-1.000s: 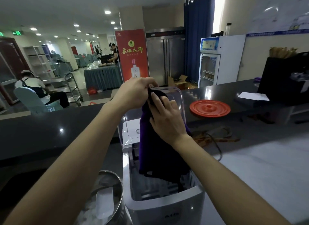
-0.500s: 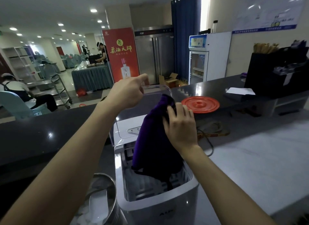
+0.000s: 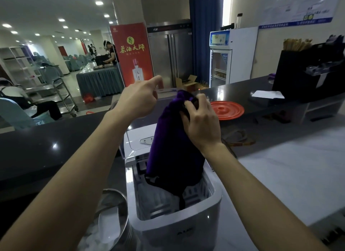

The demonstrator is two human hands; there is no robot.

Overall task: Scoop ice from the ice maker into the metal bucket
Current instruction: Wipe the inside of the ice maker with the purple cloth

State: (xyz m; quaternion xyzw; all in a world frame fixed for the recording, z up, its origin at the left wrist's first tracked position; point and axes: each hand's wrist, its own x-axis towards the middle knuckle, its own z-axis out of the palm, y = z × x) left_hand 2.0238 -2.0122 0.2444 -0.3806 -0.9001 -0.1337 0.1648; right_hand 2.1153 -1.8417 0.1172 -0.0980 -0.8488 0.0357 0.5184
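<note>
A white ice maker (image 3: 173, 230) stands in front of me with its clear lid (image 3: 130, 140) raised. A purple cloth (image 3: 173, 146) hangs down into its open basket. My right hand (image 3: 201, 123) grips the cloth's top edge. My left hand (image 3: 139, 99) hovers just left of the cloth with loose fingers, holding nothing. The metal bucket (image 3: 119, 200) sits at the lower left beside the machine, with ice and a clear scoop (image 3: 108, 224) inside.
A round red lid (image 3: 226, 109) lies on the dark counter (image 3: 37, 150) behind the machine, and cords (image 3: 239, 138) trail next to it. A black organiser (image 3: 308, 75) stands at the far right. People and a cart (image 3: 56, 93) are in the hall beyond.
My left hand let go of the cloth and drew away to the left. My right hand shifted from pressing the cloth to gripping its top.
</note>
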